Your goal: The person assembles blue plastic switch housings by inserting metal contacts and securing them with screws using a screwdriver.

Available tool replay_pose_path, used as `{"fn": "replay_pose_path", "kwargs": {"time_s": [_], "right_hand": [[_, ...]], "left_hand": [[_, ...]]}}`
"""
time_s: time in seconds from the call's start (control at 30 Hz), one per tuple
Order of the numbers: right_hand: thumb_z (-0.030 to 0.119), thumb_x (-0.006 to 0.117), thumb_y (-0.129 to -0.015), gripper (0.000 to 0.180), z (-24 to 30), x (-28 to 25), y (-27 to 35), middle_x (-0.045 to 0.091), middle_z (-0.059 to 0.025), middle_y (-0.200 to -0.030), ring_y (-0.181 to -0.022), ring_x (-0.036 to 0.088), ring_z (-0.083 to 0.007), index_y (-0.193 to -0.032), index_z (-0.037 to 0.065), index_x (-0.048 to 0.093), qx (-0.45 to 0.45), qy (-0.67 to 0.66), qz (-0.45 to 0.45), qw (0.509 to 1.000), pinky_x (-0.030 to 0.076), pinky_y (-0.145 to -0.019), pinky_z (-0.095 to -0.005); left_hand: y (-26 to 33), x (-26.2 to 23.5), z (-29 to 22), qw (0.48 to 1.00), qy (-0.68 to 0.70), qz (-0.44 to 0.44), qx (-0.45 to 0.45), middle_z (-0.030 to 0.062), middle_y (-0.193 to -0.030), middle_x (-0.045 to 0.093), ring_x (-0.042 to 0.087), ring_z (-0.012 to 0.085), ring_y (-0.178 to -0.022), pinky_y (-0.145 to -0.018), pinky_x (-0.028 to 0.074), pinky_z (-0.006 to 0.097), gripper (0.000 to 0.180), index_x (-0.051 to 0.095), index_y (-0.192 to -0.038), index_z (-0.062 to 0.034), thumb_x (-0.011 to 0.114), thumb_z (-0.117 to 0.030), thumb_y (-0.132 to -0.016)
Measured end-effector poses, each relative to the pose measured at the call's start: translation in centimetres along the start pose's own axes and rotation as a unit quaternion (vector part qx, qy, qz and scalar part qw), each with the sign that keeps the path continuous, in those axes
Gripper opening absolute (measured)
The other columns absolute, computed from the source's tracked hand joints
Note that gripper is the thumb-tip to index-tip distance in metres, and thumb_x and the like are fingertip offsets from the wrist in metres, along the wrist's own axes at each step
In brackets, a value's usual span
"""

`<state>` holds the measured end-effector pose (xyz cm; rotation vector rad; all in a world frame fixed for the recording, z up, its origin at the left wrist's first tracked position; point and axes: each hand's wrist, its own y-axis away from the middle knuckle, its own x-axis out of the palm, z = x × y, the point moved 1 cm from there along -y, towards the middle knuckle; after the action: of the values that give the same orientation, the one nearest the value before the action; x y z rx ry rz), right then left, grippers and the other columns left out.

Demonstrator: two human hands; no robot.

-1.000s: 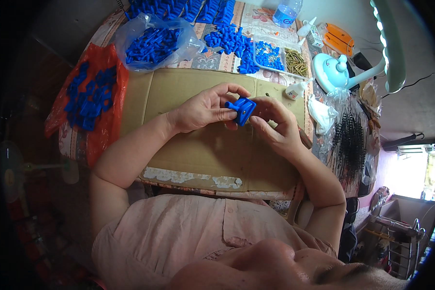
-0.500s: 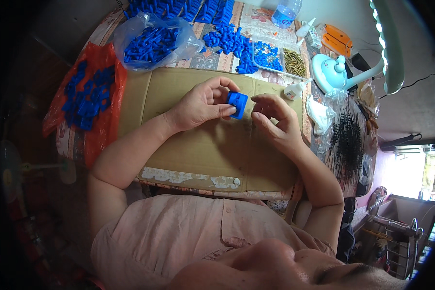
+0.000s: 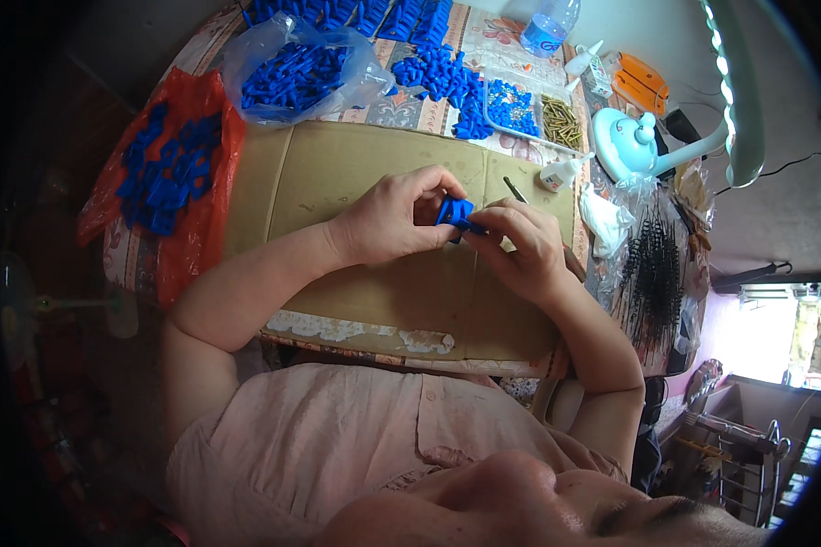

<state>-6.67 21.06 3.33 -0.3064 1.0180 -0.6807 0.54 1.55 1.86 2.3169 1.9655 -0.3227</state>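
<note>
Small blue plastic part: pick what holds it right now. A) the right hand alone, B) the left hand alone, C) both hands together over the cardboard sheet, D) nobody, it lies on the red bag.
C: the small blue plastic part sits pinched between the fingers of the left hand and the right hand, above the cardboard sheet.

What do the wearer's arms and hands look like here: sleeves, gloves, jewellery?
Both arms are bare to above the elbow; a pale pink short-sleeved top covers the shoulders. The left hand and right hand wear no gloves. No rings, watch or bracelet can be seen.
</note>
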Motion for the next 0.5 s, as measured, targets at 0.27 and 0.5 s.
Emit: {"fn": "replay_pose_path", "kwargs": {"time_s": [0.27,0.5], "right_hand": [[0.007,0.076,-0.072,0.022,-0.8,0.0,0.1,0.061,-0.0063,-0.073,-0.058,0.06,-0.0197,-0.09,0.006,0.063,0.013,-0.018,-0.015,1.0,0.046,-0.049,-0.0318],[0.007,0.076,-0.072,0.022,-0.5,0.3,0.0,0.06,-0.0067,-0.072,-0.056,0.06,-0.0206,-0.089,0.006,0.062,0.002,-0.018,-0.018,1.0,0.045,-0.049,-0.0319]], "left_hand": [[0.1,-0.4,-1.2,0.998,-0.052,0.035,0.002,0.0024,-0.086,0.064,0.06,0.0062,-0.078,-0.07,0.049,0.024,0.035,0.054,-0.112,-0.0024,0.067,0.001,-0.08],[0.3,0.0,-0.4,0.997,-0.048,-0.027,0.052,0.0011,-0.077,0.062,0.057,0.005,-0.068,-0.061,0.047,0.024,0.033,0.056,-0.109,-0.0026,0.067,0.0,-0.079]]}}
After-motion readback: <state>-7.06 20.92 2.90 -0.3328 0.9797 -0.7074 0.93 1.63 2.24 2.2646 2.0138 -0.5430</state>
